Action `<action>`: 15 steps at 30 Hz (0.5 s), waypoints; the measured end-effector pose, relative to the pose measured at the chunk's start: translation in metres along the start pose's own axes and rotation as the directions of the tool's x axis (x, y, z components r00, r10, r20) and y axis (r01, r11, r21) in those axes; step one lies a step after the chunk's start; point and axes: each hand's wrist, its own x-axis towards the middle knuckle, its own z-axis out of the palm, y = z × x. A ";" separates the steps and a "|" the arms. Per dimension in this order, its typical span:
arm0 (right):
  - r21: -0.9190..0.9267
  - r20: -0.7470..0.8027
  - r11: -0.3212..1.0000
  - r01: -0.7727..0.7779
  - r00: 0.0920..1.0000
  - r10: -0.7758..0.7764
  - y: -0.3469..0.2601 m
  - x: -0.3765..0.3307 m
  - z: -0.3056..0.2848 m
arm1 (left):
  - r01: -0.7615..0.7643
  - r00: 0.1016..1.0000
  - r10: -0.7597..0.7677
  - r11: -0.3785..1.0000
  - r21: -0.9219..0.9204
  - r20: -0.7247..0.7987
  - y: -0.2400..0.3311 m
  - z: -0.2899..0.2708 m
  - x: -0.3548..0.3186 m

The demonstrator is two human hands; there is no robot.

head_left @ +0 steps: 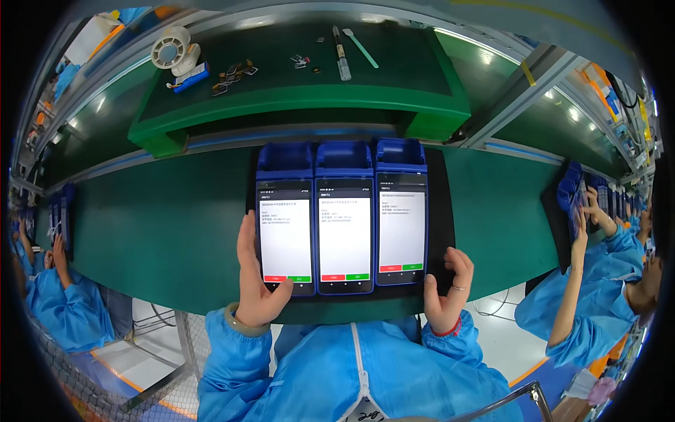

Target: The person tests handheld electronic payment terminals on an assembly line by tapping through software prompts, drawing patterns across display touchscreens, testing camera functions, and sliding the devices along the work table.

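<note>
Lying side by side on a black mat (436, 232) on the green belt (162, 225) are three blue handheld terminals: the left terminal (285, 218), the middle terminal (344, 218) and the right terminal (401, 211). Each shows a lit white screen with a red and a green button at its lower edge. The left hand (254, 278) lies flat along the left terminal's outer edge, fingers straight, thumb touching its lower corner, gripping nothing. The right hand (446, 292) rests just beside the right terminal, fingers loosely curled and apparently empty, though its palm is turned away. Small parts on the green shelf (295, 91) behind are too small to count.
</note>
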 end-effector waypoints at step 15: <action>0.005 -0.040 1.000 0.007 0.999 -0.007 0.005 -0.001 0.006 | 0.030 1.000 -0.030 0.997 -0.074 0.001 0.003 0.000 0.001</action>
